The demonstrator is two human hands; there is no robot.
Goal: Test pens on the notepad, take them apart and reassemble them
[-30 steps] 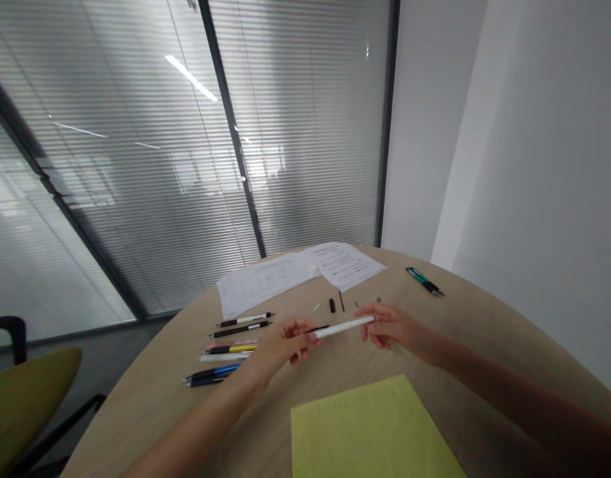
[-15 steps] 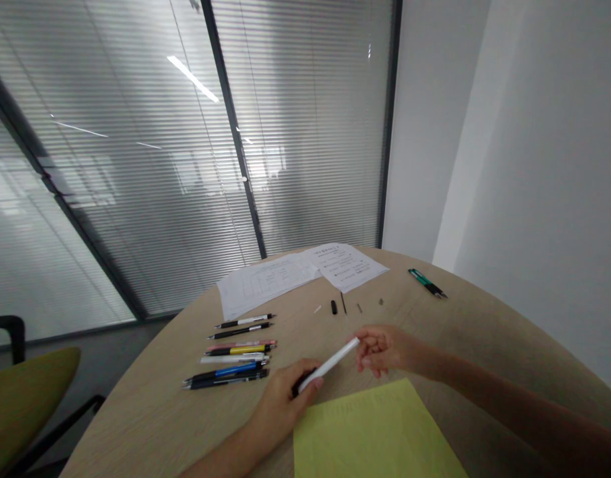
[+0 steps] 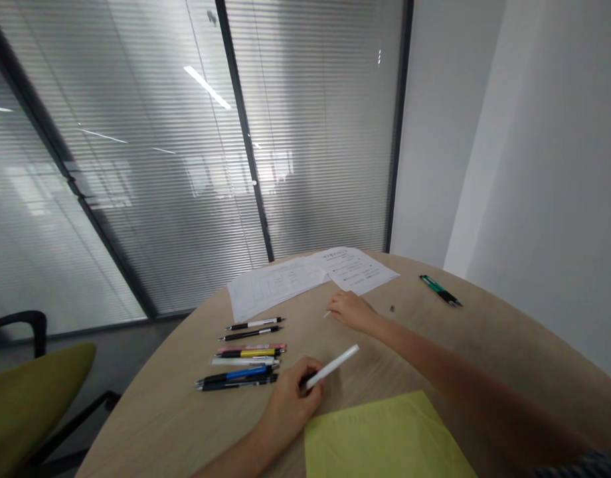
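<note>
My left hand [image 3: 293,398] is closed round the dark lower end of a white pen barrel [image 3: 333,366], which slants up to the right above the wooden table [image 3: 151,411]. My right hand [image 3: 349,309] lies palm down farther back, over the spot where small pen parts lay. Its fingers curl down onto the table. A tiny white part [image 3: 326,315] shows at its left edge. What the fingers grip, if anything, is hidden.
Several pens [image 3: 240,355] lie in a row left of my left hand. A yellow pad [image 3: 385,438] sits at the near edge, two printed sheets [image 3: 305,275] at the back, a green and black pen [image 3: 441,290] at the right. A green chair [image 3: 31,392] stands at the left.
My right hand let go of the white barrel's end and reached back to the small parts. My left hand kept the barrel and drew it nearer, toward the yellow pad.
</note>
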